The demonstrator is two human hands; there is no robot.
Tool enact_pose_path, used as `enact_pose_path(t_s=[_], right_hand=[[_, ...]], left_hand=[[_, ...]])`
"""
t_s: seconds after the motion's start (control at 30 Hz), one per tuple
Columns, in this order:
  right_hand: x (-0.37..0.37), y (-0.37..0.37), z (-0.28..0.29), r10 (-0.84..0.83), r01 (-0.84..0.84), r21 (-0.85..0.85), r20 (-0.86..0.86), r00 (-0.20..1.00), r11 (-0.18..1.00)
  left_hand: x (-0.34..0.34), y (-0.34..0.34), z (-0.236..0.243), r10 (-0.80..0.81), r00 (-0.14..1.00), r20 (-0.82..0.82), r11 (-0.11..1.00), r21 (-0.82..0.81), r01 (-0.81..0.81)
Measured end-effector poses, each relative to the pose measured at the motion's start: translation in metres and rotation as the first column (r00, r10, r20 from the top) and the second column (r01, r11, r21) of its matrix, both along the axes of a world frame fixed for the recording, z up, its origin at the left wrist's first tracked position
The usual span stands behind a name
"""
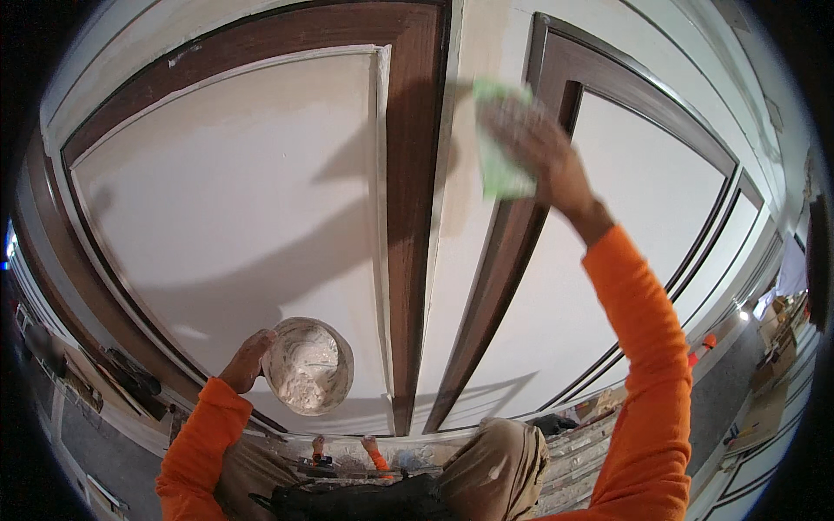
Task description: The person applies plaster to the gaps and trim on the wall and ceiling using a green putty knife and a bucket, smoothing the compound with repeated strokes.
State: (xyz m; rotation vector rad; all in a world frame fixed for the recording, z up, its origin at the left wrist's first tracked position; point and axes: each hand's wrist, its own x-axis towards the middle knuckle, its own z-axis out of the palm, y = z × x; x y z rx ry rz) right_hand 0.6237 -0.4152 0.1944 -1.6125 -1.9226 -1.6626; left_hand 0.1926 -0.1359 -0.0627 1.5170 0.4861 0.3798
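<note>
Holding: left fingers (260, 339) pinching one bowl (308, 366); right fingers (514, 130) over one green pad (504, 178), spread unclear, blurred.

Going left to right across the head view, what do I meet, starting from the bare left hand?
Bare left hand → round bucket with wet, off-white paste → upright dark-brown wooden frame bar → flat light-green pad, partly covered by the blurred right hand.
</note>
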Motion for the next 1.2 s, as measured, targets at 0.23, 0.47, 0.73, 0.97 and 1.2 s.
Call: enact_pose_path(t_s=[0.23, 0.47, 0.73, 0.97, 1.2], right_hand=[[0.02, 0.034, 0.088, 0.034, -0.028, 0.121, -0.044, 0.998, 0.992], [0.001, 0.006, -0.063, -0.13, 0.057, -0.341, -0.198, 0.972, 0.938], [0.038, 0.012, 0.115, -0.098, 0.135, 0.143, -0.24, 0.966, 0.98], [0.028, 0.032, -0.007, 0.025, -0.024, 0.069, -0.009, 1.0, 0.997], [-0.009, -0.006, -0.295, -0.101, -0.093, -0.418, -0.419, 0.902, 0.904]], left_hand=[[0.0, 0.01, -0.012, 0.049, 0.999, -0.001, 0.997, -0.057, -0.049], [-0.006, 0.005, -0.007, 0.015, 1.0, -0.024, 0.999, -0.036, -0.016], [0.005, 0.011, -0.016, 0.046, 0.998, 0.045, 0.998, -0.044, -0.044], [-0.006, 0.001, -0.005, 0.06, 0.998, -0.001, 0.998, -0.036, -0.06], [-0.001, 0.004, -0.013, 0.047, 0.999, 0.021, 0.976, 0.212, -0.051]])
